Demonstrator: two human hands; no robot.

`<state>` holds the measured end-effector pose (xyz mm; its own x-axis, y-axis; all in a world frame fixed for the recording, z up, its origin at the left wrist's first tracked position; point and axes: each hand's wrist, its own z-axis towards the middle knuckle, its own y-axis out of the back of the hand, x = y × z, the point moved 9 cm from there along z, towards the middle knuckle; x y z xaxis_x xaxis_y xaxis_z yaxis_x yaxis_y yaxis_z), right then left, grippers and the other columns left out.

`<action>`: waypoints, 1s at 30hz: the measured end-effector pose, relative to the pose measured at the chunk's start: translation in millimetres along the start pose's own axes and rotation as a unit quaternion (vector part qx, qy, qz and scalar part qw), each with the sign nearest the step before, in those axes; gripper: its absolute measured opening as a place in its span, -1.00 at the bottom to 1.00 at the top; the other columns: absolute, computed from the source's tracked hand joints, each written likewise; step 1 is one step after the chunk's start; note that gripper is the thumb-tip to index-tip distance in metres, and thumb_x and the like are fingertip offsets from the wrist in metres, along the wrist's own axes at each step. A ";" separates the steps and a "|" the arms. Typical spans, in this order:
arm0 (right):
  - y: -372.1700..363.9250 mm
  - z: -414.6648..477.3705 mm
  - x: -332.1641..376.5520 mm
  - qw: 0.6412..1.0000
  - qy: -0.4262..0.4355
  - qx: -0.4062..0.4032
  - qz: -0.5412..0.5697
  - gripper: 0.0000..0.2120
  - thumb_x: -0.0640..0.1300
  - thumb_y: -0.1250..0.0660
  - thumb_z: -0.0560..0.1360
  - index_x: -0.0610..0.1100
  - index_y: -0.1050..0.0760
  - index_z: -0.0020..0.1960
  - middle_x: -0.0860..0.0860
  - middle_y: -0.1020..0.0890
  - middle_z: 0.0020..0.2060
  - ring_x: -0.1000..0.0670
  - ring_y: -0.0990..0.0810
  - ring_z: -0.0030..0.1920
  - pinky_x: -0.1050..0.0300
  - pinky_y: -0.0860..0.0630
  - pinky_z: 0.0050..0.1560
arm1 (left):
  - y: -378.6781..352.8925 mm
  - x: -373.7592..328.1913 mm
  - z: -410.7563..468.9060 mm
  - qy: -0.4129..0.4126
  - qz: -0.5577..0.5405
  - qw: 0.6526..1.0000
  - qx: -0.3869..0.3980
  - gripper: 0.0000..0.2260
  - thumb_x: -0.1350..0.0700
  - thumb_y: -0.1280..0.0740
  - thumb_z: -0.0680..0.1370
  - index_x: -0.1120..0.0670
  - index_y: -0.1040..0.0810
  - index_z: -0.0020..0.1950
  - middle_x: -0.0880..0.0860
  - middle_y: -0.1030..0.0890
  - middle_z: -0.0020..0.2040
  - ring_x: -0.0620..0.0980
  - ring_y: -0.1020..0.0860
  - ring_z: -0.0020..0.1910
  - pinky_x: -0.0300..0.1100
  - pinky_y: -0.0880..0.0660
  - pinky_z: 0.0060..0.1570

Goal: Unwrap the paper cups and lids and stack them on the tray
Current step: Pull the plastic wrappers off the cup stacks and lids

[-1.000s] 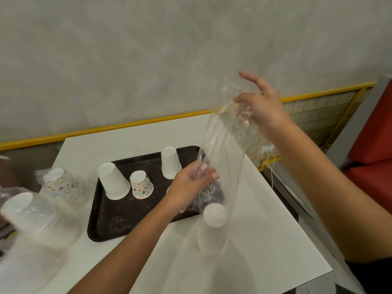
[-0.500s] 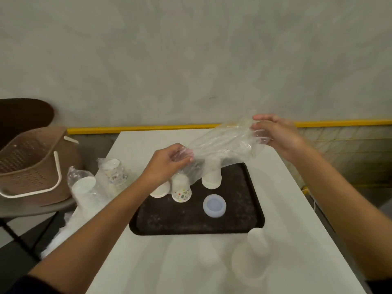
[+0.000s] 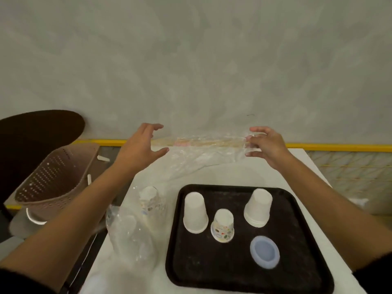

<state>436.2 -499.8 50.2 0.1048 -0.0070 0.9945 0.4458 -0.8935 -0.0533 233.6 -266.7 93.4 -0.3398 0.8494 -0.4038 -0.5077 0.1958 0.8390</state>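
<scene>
On my feed the right hand (image 3: 267,145) pinches one end of the clear wrapper (image 3: 203,151) above the desk (image 3: 216,177). The left hand (image 3: 140,148) is spread loose beside the other end. The black tray (image 3: 212,264) holds two upturned white cup stacks (image 3: 195,213), a patterned cup (image 3: 222,227) and a bluish lid (image 3: 264,252). Bagged cups (image 3: 135,230) lie just left of it.

1. The tray (image 3: 297,272) lies on the table (image 3: 307,166).
2. On the tray, the small cup (image 3: 222,225) stands between the left cup (image 3: 195,213) and the right cup stack (image 3: 257,207), and the lid (image 3: 264,254) lies before that stack.
3. Wrapped cups (image 3: 148,209) lie left of the tray.
4. The plastic wrap (image 3: 207,149) hangs behind the tray.
5. The basket (image 3: 53,177) sits left of the table.
</scene>
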 end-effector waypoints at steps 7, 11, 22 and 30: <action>-54.5 69.8 -81.5 0.994 -0.079 -0.070 0.036 -0.75 -0.46 -0.23 0.48 -0.16 -0.42 0.03 -0.21 -0.49 -0.10 -0.08 -0.51 -0.27 0.08 -0.58 -0.39 | -26.7 80.4 27.0 0.036 -0.047 0.998 0.030 -0.61 0.12 -0.41 0.47 0.13 -0.44 0.26 0.09 -0.46 0.24 0.07 -0.49 0.17 -0.16 -0.39 0.12; -80.7 94.6 -130.0 0.989 -0.116 -0.087 0.019 -0.74 -0.47 -0.18 0.49 -0.17 -0.46 0.04 -0.22 -0.47 -0.02 -0.06 -0.51 -0.27 -0.06 -0.60 -0.09 | -52.6 116.1 27.4 0.071 -0.084 0.992 0.064 -0.65 0.12 -0.39 0.48 0.11 -0.47 0.24 0.05 -0.49 0.22 0.00 -0.47 0.20 -0.31 -0.30 0.08; -78.2 106.4 -206.4 0.938 -0.245 -0.065 -0.237 -0.66 -0.21 -0.24 0.56 -0.17 -0.40 0.33 -0.16 -0.40 0.30 -0.17 -0.45 0.22 0.04 -0.47 0.16 | -98.7 164.1 -5.2 0.165 -0.235 0.948 0.136 -0.82 0.17 -0.37 0.50 -0.03 -0.51 0.06 -0.03 -0.60 0.02 -0.07 -0.55 0.05 -0.29 -0.42 0.10; -99.4 70.9 -158.2 0.943 -0.173 0.001 -0.285 -0.62 -0.18 -0.25 0.55 -0.20 -0.35 0.35 -0.12 -0.40 0.32 -0.13 -0.40 0.29 0.08 -0.38 0.26 | -106.0 131.6 -47.1 0.163 -0.325 0.879 0.308 -0.47 -0.24 -0.50 0.22 -0.20 -0.49 0.14 -0.23 -0.53 0.19 -0.22 -0.46 0.21 -0.28 -0.38 0.14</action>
<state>438.3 -378.1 -108.2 0.1298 0.6215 0.7726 0.5196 -0.7063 0.4808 205.4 -198.7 -65.9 -0.3953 0.2945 -0.8701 -0.1881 0.9012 0.3905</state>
